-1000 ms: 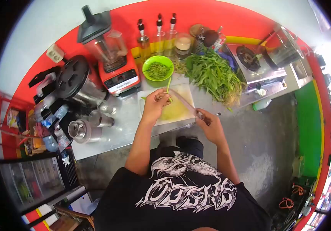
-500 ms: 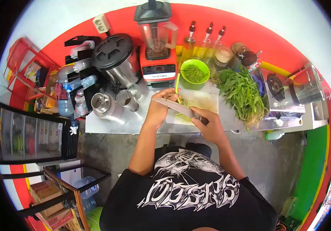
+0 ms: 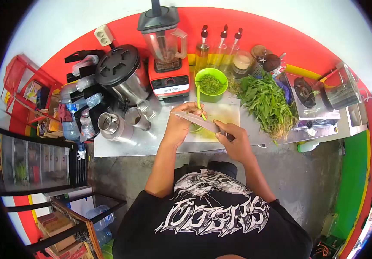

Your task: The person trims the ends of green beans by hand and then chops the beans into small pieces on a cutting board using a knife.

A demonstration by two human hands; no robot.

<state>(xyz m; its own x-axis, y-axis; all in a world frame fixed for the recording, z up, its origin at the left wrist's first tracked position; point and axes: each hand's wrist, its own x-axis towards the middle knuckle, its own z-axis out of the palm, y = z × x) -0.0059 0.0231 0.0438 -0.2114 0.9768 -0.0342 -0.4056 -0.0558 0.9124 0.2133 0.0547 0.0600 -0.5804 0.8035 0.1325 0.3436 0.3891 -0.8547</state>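
Observation:
A slim green stem (image 3: 198,100) stands up from the fingers of my left hand (image 3: 180,126), which are closed around it. In my right hand (image 3: 236,140) is the handle of a knife; the broad blade (image 3: 200,121) points left and crosses in front of the left fingers, close to the stem's lower end. Beneath both hands lies a pale cutting board (image 3: 228,113) with some green pieces on it. Just behind the board, a lime-green bowl (image 3: 213,97) holds chopped greens (image 3: 211,84). To the right rests a large bunch of leafy greens (image 3: 263,101), its roots toward me.
A red blender (image 3: 170,80) and a steel container with a black lid (image 3: 119,67) stand at the back left. Metal cups (image 3: 112,125) are nearer. Several pump bottles (image 3: 202,55) line the red wall. A gas stove (image 3: 305,93) with a pot sits on the right.
The stem leans a little more to the left at its top. Both hands and the knife stay nearly in place, while the view of the counter has shifted slightly.

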